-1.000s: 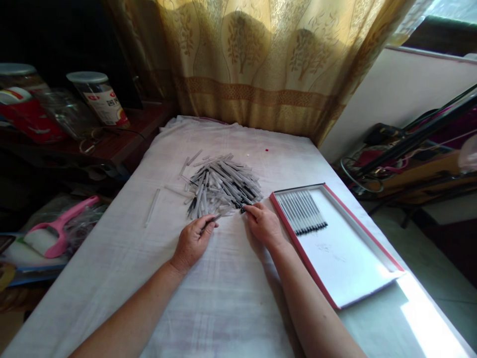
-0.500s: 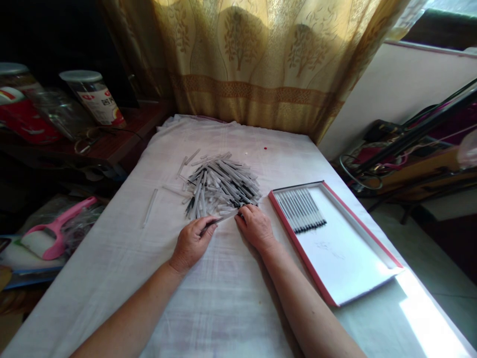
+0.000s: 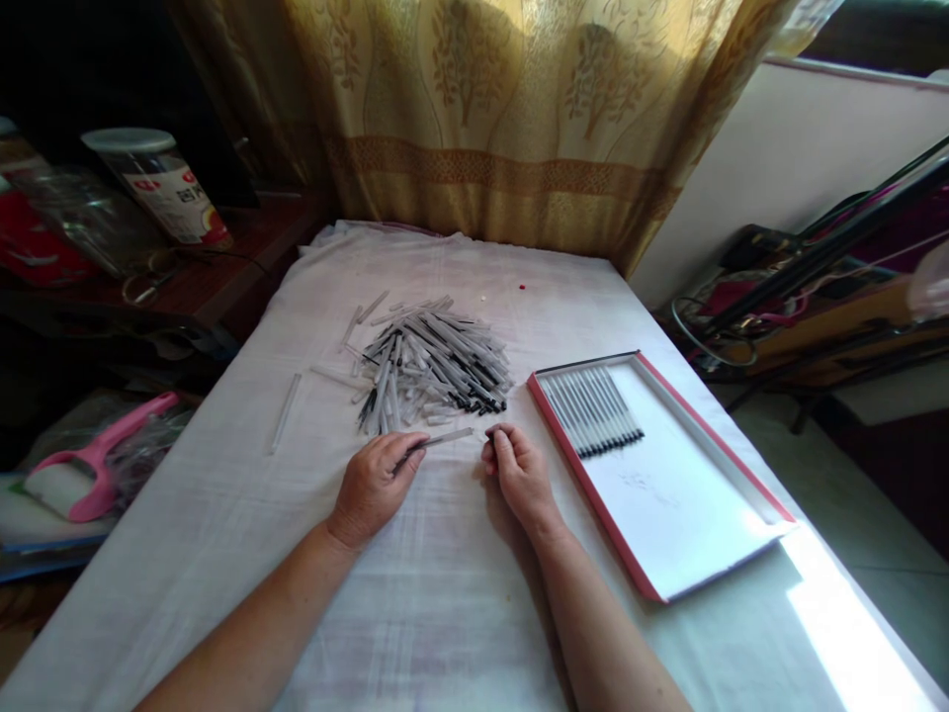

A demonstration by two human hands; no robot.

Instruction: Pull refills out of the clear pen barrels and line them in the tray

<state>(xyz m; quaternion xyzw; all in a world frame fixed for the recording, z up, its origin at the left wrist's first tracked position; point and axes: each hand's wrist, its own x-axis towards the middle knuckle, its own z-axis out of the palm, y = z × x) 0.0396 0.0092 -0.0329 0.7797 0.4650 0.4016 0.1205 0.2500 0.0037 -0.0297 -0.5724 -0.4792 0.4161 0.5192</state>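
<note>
My left hand (image 3: 377,485) is closed on a thin pen barrel (image 3: 449,436), translucent grey, whose free end points right. My right hand (image 3: 519,470) has thumb and fingers pinched around a small black piece (image 3: 489,433), mostly hidden, perhaps a pen cap. A short gap separates it from the barrel's end. Just beyond both hands lies a heap of pen parts (image 3: 437,356), clear and grey tubes with some black ends. To the right, a shallow red-edged box lid (image 3: 652,534) carries a neat row of pens (image 3: 593,410), their black ends towards me.
A loose clear tube (image 3: 285,413) lies left of the heap on the white tablecloth (image 3: 415,613). Near the back are a tiny red piece (image 3: 522,288) and a white one. Jars (image 3: 167,193) stand on a dark cabinet at left, above a pink-handled tool (image 3: 104,460).
My right hand has drawn back from the barrel's end and turned, with the small black piece in its fingers. My left hand keeps hold of the barrel. The view has shifted slightly.
</note>
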